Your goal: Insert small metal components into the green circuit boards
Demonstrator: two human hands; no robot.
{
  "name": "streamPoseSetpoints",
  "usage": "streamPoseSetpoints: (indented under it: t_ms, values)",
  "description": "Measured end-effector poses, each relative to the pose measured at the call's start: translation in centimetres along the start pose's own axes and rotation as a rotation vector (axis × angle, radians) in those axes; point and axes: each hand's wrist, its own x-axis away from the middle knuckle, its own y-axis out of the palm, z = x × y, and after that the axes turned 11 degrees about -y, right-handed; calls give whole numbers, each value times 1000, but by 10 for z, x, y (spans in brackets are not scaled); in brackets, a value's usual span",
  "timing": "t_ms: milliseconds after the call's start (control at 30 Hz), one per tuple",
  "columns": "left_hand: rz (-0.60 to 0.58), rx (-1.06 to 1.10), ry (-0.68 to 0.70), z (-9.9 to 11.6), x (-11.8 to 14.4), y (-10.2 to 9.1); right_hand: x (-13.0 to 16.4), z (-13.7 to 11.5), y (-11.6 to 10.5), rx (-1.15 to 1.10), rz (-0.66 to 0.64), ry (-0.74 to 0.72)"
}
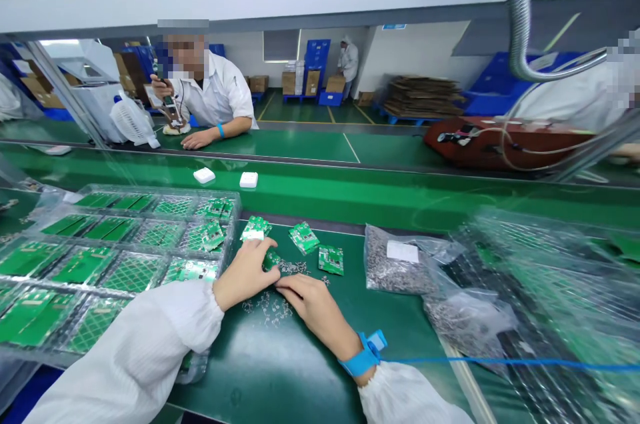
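Note:
My left hand (246, 272) rests on the green mat and pinches a small green circuit board (271, 259) by its edge. My right hand (310, 301) lies flat just to the right, fingertips among several small loose metal parts (273, 309) scattered on the mat. A blue wrist strap (364, 356) with a blue cord sits on my right wrist. Three more small green boards lie beyond my hands: one with a white label (255, 229), one (304, 237) and one (331, 259).
A clear plastic tray (107, 257) with compartments of green boards stands at left. Clear bags of small metal parts (400, 264) and bubble-wrapped trays (550, 304) lie at right. Two white blocks (226, 177) sit on the green conveyor. A person in white sits opposite.

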Motion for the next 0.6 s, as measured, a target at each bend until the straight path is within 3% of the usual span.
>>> streamPoseSetpoints:
  t_ms: [100, 267, 400, 600]
  values:
    - [-54, 88, 58, 3, 1, -1, -1, -1, 0, 2, 68, 23]
    - [46, 143, 174, -1, -2, 2, -6, -3, 0, -21, 155, 74]
    - [60, 132, 224, -12, -9, 9, -11, -3, 0, -30, 172, 92]
    - [16, 218, 154, -14, -8, 10, -12, -5, 2, -4, 157, 129]
